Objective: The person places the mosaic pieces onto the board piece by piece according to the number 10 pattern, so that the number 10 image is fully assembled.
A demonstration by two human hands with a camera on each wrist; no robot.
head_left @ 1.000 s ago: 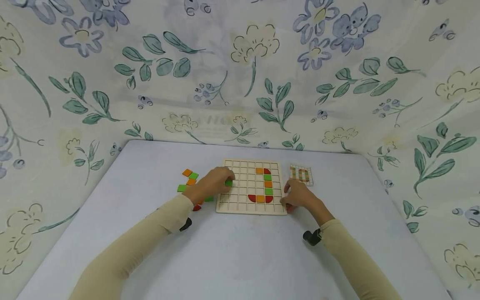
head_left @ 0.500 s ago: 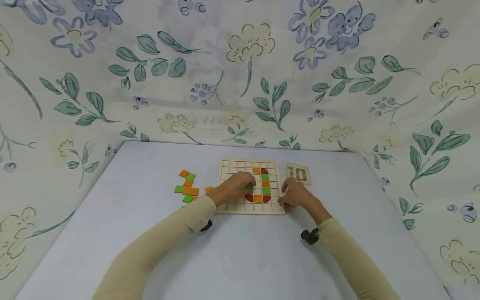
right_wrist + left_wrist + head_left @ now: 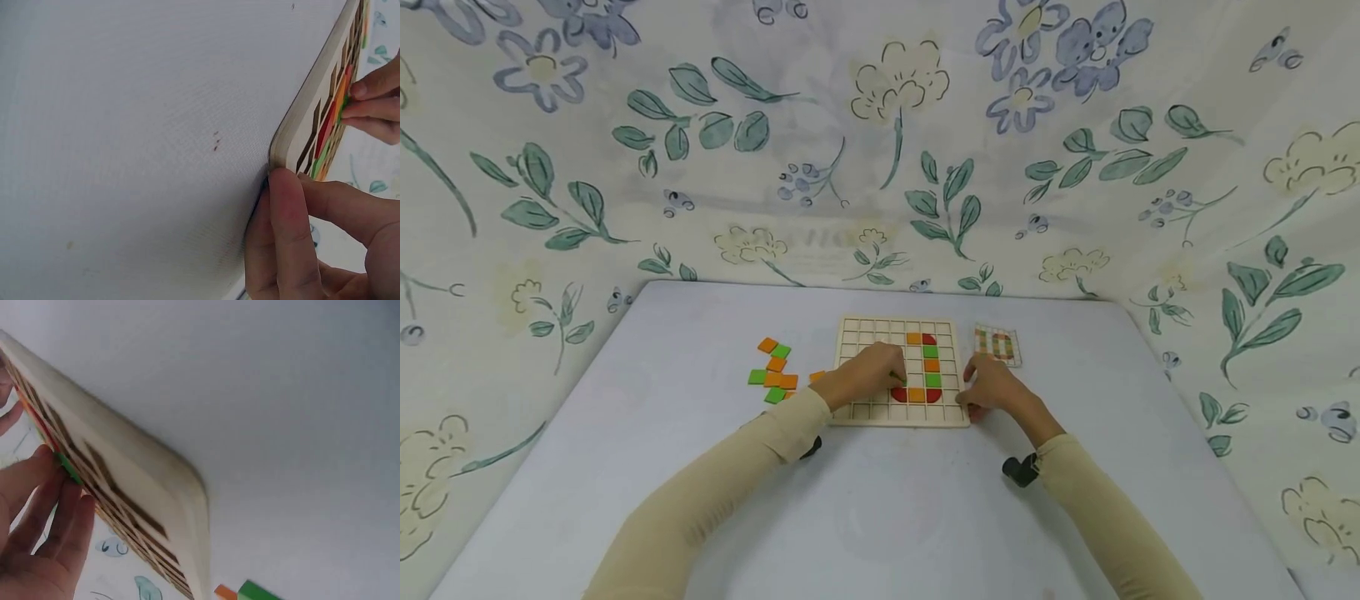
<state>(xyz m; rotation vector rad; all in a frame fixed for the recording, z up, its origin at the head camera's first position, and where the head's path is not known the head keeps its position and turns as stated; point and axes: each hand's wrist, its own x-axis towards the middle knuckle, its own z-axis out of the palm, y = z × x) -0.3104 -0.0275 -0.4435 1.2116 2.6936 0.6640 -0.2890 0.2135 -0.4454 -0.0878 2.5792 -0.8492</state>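
Loose tiles lie left of the grid board. At the board's middle, the left hand's grip pinches a green tile. The right hand's grip clamps the board's near right corner; right of the board lies a patterned card.

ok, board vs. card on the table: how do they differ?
Size: the board is clearly larger than the card.
Build: the board is thick; the card looks thin.
Colour: the board carries separate coloured tiles; the card's colours look printed on.
Shared: both show a grid with green, orange and red on a pale ground.
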